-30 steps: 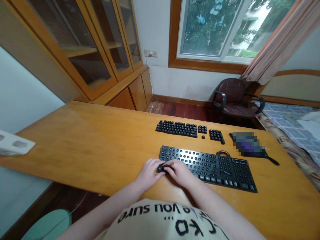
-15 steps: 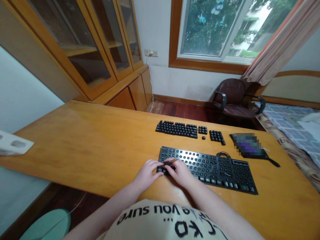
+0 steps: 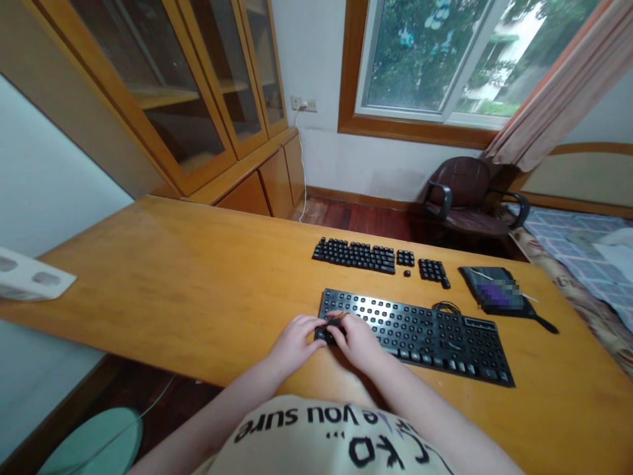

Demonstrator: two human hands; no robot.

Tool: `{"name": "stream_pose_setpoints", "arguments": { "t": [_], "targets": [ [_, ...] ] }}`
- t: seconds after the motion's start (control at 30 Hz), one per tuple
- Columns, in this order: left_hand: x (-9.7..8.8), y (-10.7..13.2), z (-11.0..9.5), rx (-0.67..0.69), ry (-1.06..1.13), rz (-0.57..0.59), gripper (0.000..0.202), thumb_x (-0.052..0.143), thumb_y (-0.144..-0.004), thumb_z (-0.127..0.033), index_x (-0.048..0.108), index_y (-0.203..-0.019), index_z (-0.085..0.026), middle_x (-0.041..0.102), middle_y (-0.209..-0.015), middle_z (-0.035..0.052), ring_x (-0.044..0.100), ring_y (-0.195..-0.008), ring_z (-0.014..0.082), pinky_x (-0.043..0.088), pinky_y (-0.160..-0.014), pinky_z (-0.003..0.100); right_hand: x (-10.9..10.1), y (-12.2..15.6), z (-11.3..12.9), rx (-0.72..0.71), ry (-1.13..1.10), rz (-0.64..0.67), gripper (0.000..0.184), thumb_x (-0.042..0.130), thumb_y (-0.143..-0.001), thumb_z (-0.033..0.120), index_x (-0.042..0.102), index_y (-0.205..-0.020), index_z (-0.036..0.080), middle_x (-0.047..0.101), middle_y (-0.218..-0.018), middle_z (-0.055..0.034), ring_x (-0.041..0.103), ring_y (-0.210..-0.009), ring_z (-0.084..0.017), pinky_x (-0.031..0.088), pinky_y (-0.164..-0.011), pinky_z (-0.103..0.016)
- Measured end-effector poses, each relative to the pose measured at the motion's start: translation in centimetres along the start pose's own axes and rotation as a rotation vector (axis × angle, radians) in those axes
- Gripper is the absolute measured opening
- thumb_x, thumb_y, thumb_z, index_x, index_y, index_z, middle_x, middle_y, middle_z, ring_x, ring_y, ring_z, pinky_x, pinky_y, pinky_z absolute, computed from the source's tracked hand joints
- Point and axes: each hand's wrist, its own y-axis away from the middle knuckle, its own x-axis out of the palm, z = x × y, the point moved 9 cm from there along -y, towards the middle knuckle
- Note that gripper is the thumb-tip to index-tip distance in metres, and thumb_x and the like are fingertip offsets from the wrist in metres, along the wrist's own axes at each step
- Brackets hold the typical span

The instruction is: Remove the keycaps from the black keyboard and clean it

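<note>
Bearings are from the hands, 12 o'clock pointing away from the wearer.

Right hand (image 3: 357,338): thumb and forefinger appear pinched on a small dark item (image 3: 335,322) with a brownish end; too small to identify. Left hand (image 3: 295,340): thumb and forefinger stand slightly apart, with a dark part of the keyboard's corner showing between them; whether they grip cannot be determined. The two hands nearly meet at the tips.

Keyboard (image 3: 420,330): black, lying flat, its left end under the fingers, its body running toward 3 to 4 o'clock. Bare key posts show over most of its face. A coiled cable (image 3: 446,307) lies at its far edge.

Loose keycaps, black, are set out in keyboard order beyond it: main block (image 3: 353,255) between 12 and 1 o'clock; small cluster (image 3: 405,257), single keycap (image 3: 407,272) and number block (image 3: 434,272) all near 2 o'clock. A dark pouch (image 3: 472,287), partly pixelated, lies between 2 and 3.

Everything above rests on the wooden desk (image 3: 198,284). Further out: white object (image 3: 34,280) between 9 and 10, glass-fronted cabinet (image 3: 217,142) at 11, window (image 3: 420,59) at 1, armchair (image 3: 459,185) between 1 and 2, pale green stool (image 3: 99,439) at 8.
</note>
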Motion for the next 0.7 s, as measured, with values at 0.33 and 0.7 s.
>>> {"name": "stream_pose_setpoints", "arguments": {
  "t": [0.33, 0.7],
  "targets": [
    [0.1, -0.1, 0.1, -0.012, -0.052, 0.007, 0.031, 0.069, -0.073, -0.034, 0.060, -0.099, -0.020, 0.063, -0.099, 0.0063, 0.057, -0.094, 0.0230, 0.047, -0.084, 0.037, 1.6, -2.7, 1.4, -0.105, 0.156, 0.210, 0.011, 0.053, -0.088, 0.023, 0.058, -0.080, 0.019, 0.064, -0.078, -0.0041, 0.058, -0.075, -0.017, 0.041, -0.067, -0.026],
    [0.0, -0.1, -0.4, 0.018, -0.052, 0.013, 0.033, 0.072, -0.070, -0.035, 0.061, -0.099, -0.021, 0.062, -0.101, 0.0055, 0.056, -0.096, 0.0224, 0.046, -0.085, 0.036, 1.7, -2.5, 1.0, -0.260, 0.018, 0.175, 0.020, 0.048, -0.090, 0.024, 0.059, -0.075, 0.017, 0.062, -0.072, -0.0033, 0.056, -0.070, -0.015, 0.041, -0.066, -0.024]
  ]
}}
